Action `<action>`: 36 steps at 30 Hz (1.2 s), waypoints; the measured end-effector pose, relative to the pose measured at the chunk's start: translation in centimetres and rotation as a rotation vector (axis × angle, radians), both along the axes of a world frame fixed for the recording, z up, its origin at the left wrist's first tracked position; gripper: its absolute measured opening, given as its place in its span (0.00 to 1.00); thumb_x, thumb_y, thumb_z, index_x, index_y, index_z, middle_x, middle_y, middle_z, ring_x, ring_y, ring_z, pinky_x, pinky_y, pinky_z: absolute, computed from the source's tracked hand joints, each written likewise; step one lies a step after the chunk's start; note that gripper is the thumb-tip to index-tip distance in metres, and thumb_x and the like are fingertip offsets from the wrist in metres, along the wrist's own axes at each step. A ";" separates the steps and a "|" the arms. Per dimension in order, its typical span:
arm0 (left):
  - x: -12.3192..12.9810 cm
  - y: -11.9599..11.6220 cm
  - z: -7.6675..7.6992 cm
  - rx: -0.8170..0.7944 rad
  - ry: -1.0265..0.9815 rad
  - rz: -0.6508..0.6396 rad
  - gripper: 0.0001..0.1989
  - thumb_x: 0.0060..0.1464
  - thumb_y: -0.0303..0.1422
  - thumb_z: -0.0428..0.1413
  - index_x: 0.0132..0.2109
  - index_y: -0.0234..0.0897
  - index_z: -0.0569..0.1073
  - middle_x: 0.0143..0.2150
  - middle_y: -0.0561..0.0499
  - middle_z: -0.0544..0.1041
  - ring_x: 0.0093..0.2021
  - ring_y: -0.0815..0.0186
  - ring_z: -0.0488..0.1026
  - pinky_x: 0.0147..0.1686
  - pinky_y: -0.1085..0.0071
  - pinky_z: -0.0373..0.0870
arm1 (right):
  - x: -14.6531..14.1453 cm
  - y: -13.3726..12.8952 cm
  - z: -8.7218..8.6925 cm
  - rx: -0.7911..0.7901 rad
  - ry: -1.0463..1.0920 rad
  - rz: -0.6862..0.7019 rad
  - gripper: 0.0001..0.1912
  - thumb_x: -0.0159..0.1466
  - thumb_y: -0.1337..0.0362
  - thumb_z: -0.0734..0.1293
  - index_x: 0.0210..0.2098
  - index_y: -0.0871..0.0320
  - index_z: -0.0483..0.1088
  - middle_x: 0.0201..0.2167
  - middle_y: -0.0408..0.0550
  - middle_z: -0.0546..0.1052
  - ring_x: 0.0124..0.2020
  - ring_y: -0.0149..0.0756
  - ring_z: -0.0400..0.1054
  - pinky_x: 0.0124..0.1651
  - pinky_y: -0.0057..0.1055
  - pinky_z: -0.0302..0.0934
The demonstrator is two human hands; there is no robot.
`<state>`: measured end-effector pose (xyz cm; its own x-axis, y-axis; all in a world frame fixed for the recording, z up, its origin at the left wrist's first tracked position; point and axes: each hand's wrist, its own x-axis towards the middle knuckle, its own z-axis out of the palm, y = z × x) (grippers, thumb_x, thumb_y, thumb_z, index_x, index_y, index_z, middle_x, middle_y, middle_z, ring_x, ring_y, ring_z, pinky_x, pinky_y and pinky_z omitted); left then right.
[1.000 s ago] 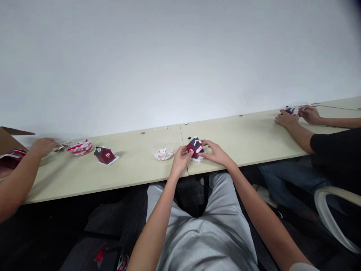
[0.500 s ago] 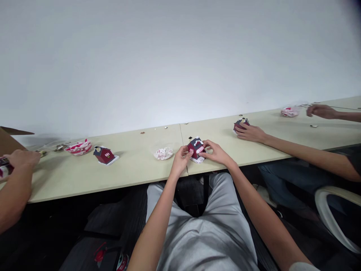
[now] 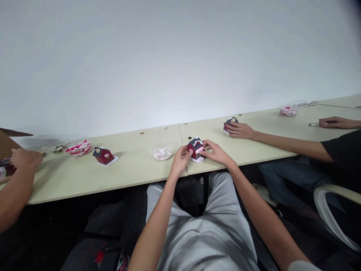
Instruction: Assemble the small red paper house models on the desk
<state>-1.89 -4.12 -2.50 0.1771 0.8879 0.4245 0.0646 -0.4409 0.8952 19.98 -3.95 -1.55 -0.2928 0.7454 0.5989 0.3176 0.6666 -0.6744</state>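
Between my two hands, near the table's front edge, stands a small toy house (image 3: 195, 145) with dark red walls, a dark roof and a white base. A red-and-white striped awning shows on its front. My left hand (image 3: 180, 160) grips its left side, thumb on the front wall. From the right, my right hand (image 3: 214, 152) closes on the house, with thumb and fingers at the awning and wall. Just left of my hands sits a clear bowl (image 3: 163, 152) of small white and red pieces. Behind the house lies a small dark piece (image 3: 190, 137).
A similar house (image 3: 105, 156) stands to the left, beside a bowl of red-and-white pieces (image 3: 78, 148). At right, a co-worker's hand (image 3: 241, 130) holds another house (image 3: 229, 123). Another person's hand (image 3: 26, 158) is at far left. A bowl (image 3: 289, 110) stands at far right.
My hands and the house between them barely move. The co-worker at right has shifted their house leftward, and their other hand has come down onto the table.
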 end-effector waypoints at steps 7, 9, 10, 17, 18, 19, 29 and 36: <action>0.0 0.0 0.1 -0.008 0.008 0.008 0.22 0.55 0.47 0.62 0.49 0.36 0.73 0.53 0.41 0.78 0.52 0.57 0.75 0.54 0.60 0.71 | 0.0 0.4 -0.5 0.003 -0.013 -0.046 0.21 0.61 0.47 0.72 0.43 0.53 0.65 0.46 0.48 0.77 0.46 0.43 0.73 0.54 0.44 0.69; 0.0 0.0 0.0 -0.022 0.007 0.013 0.22 0.55 0.47 0.62 0.50 0.37 0.73 0.53 0.41 0.78 0.53 0.57 0.75 0.54 0.61 0.71 | 0.1 0.6 -0.7 -0.015 0.018 -0.051 0.23 0.60 0.47 0.72 0.45 0.53 0.64 0.45 0.48 0.77 0.45 0.42 0.74 0.54 0.45 0.69; 0.0 0.0 0.0 -0.029 0.007 0.013 0.23 0.55 0.47 0.62 0.50 0.37 0.73 0.54 0.41 0.78 0.53 0.57 0.75 0.54 0.61 0.71 | 0.2 0.7 -0.8 -0.030 0.036 -0.046 0.24 0.61 0.47 0.72 0.48 0.52 0.64 0.47 0.49 0.76 0.45 0.42 0.74 0.54 0.45 0.69; 0.1 -0.2 0.3 -0.020 -0.007 -0.011 0.22 0.56 0.46 0.62 0.51 0.37 0.73 0.53 0.42 0.78 0.51 0.58 0.76 0.52 0.61 0.72 | 0.3 0.6 -0.6 -0.083 0.050 0.002 0.30 0.64 0.47 0.69 0.61 0.53 0.63 0.55 0.56 0.74 0.47 0.45 0.75 0.51 0.46 0.71; 0.1 -0.2 0.3 -0.018 -0.005 -0.011 0.22 0.56 0.46 0.62 0.50 0.37 0.73 0.53 0.42 0.78 0.51 0.58 0.76 0.52 0.61 0.72 | 0.3 0.6 -0.5 -0.067 0.046 -0.001 0.29 0.65 0.47 0.69 0.60 0.54 0.65 0.55 0.55 0.74 0.49 0.46 0.74 0.52 0.45 0.71; 0.0 -0.3 0.4 -0.015 -0.003 -0.010 0.21 0.56 0.46 0.62 0.50 0.37 0.73 0.53 0.42 0.78 0.51 0.58 0.76 0.52 0.61 0.72 | 0.3 0.5 -0.4 -0.053 0.044 -0.004 0.28 0.65 0.48 0.69 0.59 0.54 0.67 0.56 0.55 0.74 0.50 0.46 0.74 0.53 0.45 0.71; -0.2 -0.5 0.4 -0.030 -0.015 -0.028 0.20 0.55 0.46 0.62 0.47 0.37 0.71 0.50 0.43 0.79 0.48 0.60 0.77 0.49 0.65 0.73 | 0.2 0.1 0.1 -0.032 0.031 0.026 0.21 0.65 0.48 0.68 0.52 0.54 0.70 0.49 0.50 0.77 0.47 0.43 0.74 0.48 0.39 0.70; 0.3 -1.2 0.5 0.038 -0.006 0.035 0.15 0.58 0.44 0.59 0.39 0.40 0.65 0.41 0.50 0.78 0.43 0.64 0.77 0.42 0.70 0.72 | 0.1 0.5 -0.5 -0.019 0.000 -0.080 0.30 0.63 0.46 0.70 0.59 0.55 0.67 0.54 0.55 0.74 0.45 0.44 0.74 0.48 0.42 0.72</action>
<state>-1.60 -5.30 -1.97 0.1434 0.8768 0.4589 0.0752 -0.4720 0.8784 20.12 -3.45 -2.03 -0.2319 0.7779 0.5841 0.3697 0.6259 -0.6867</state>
